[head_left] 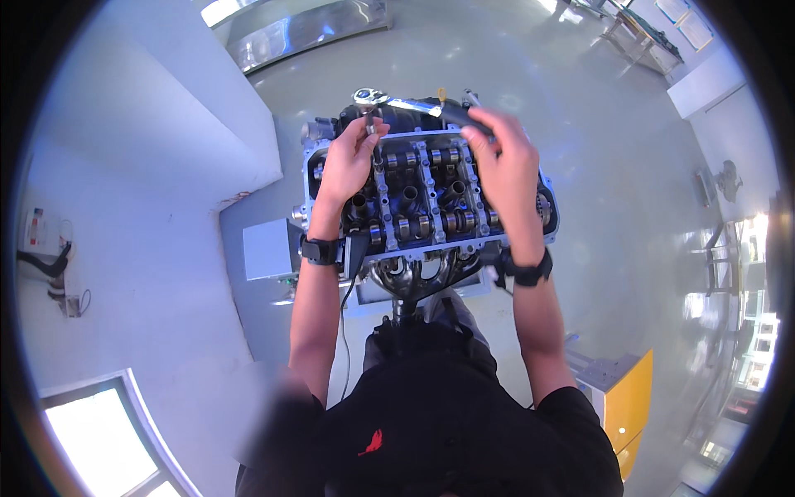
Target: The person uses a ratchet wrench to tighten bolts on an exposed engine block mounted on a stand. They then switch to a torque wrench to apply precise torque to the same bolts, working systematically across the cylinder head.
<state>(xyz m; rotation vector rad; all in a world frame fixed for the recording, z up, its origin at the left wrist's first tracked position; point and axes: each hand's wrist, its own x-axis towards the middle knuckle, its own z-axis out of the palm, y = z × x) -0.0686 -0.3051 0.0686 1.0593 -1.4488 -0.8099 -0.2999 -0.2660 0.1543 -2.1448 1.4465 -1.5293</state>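
A chrome ratchet wrench (403, 103) with a black handle lies level above the far side of an open car engine (426, 246). My right hand (509, 161) is closed round its handle. Below the ratchet's head, my left hand (349, 161) pinches the socket extension (371, 126) between thumb and fingers. The extension points down toward the engine's far left part; whether its lower end sits on a bolt, I cannot make out. Camshafts and several round tubes show inside the uncovered engine top, with a metal rail (426, 178) running across between them.
A black exhaust manifold (410, 282) sticks out from the engine's near side, close to my body. A white wall (149, 182) stands to the left, and a grey box (269, 250) is beside the engine. At the lower right is a yellow cabinet (627, 406).
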